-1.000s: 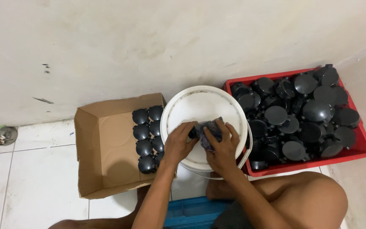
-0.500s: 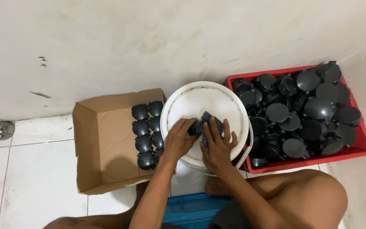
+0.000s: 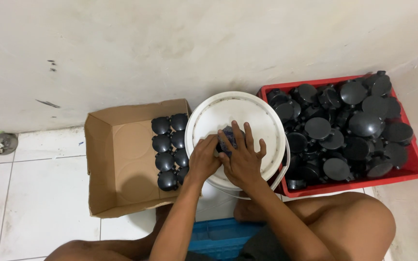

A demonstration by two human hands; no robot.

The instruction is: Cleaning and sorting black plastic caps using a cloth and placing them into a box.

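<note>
Black and round, a small plastic part (image 3: 228,137) is pressed between both hands on the flat white lid of a bucket (image 3: 262,121), just below the lid's centre. The left hand (image 3: 203,159) is curled against the part from nine o'clock, its fingers bent; whether they actually pinch it cannot be told, since the right hand hides most of it. The right hand (image 3: 242,157) is laid over the part from five o'clock, fingers spread and fairly flat, so the hold seems more a press than a closed grasp. At nine o'clock from the bucket a cardboard box (image 3: 117,159) is seen with two tidy columns of like black parts (image 3: 168,150) along its right wall; at three o'clock a red crate (image 3: 412,164) is heaped with more loose black pieces (image 3: 344,125). For a clean fit, the part is best kept level on the lid and steadied from the side while even pressure is applied from above.
</note>
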